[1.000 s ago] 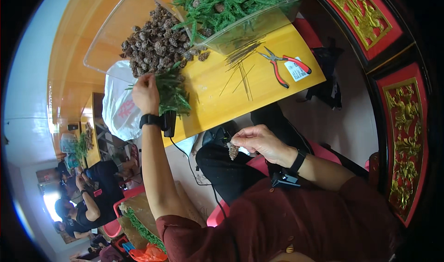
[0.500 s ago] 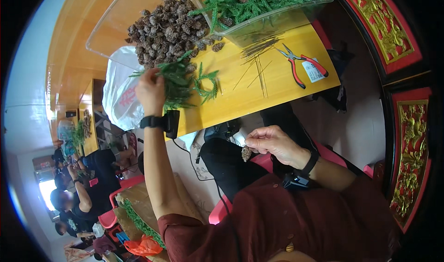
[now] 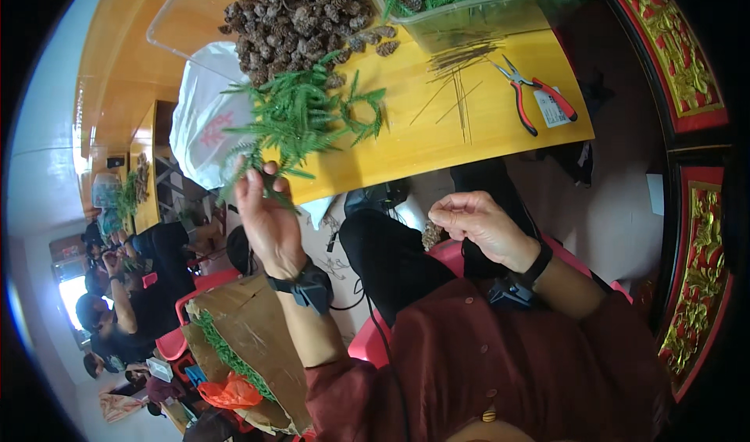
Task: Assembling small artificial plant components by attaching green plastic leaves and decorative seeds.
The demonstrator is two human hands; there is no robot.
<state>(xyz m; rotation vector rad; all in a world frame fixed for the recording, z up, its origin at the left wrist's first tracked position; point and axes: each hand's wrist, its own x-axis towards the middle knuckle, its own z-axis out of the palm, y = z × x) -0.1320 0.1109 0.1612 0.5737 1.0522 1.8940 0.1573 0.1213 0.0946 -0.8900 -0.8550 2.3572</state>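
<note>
My left hand (image 3: 269,222) is at the table's near edge, palm turned up, its fingers closed on a green artificial fir sprig (image 3: 234,178); part of the sprig is hidden behind the fingers. Just beyond it lies a loose pile of similar green sprigs (image 3: 293,114), with a sprig bent into a ring (image 3: 366,116) at its right. Over my lap, the thumb and fingers of my right hand (image 3: 488,227) pinch a small brown pine cone (image 3: 430,236), which hangs below the fingertips and is partly covered by them.
Pine cones (image 3: 301,20) are heaped at the far side of the yellow table (image 3: 406,149). A clear plastic bin (image 3: 500,16) holds more greenery. Thin brown wires (image 3: 461,102), red-handled pliers (image 3: 519,98) and a white plastic bag (image 3: 205,118) lie around. Several people sit at far left.
My left hand has drawn back from the sprig pile toward me, bringing a sprig with it and turning palm up. My right hand still holds the pine cone. The view has shifted slightly.
</note>
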